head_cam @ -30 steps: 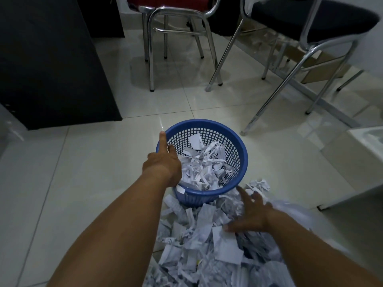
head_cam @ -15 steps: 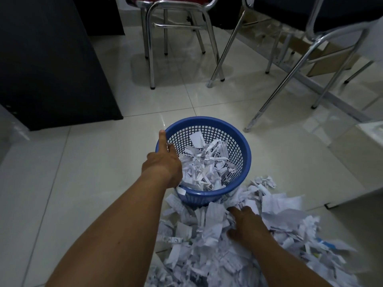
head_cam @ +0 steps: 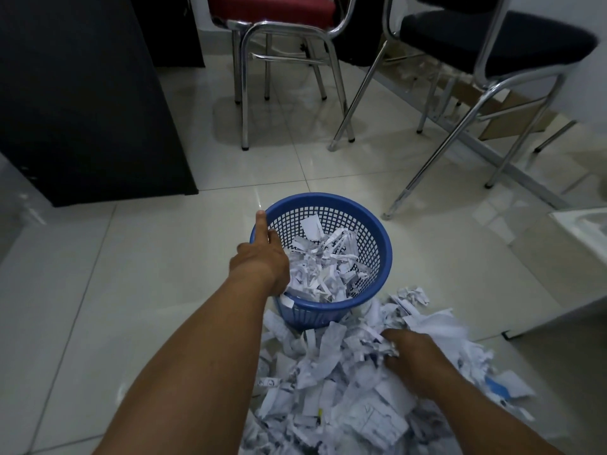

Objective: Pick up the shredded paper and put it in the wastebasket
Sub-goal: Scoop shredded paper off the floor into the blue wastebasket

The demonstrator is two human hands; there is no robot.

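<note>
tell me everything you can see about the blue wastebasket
The wastebasket is a round blue bin, plastic by its look, with a smooth solid rim and open mesh walls that narrow toward the base. It stands upright on the pale tiled floor, roughly half full of shredded paper. The left hand grips its near-left rim, index finger stretched along the edge. More shredded paper is heaped on the floor against its near side, touching the wall.
</note>
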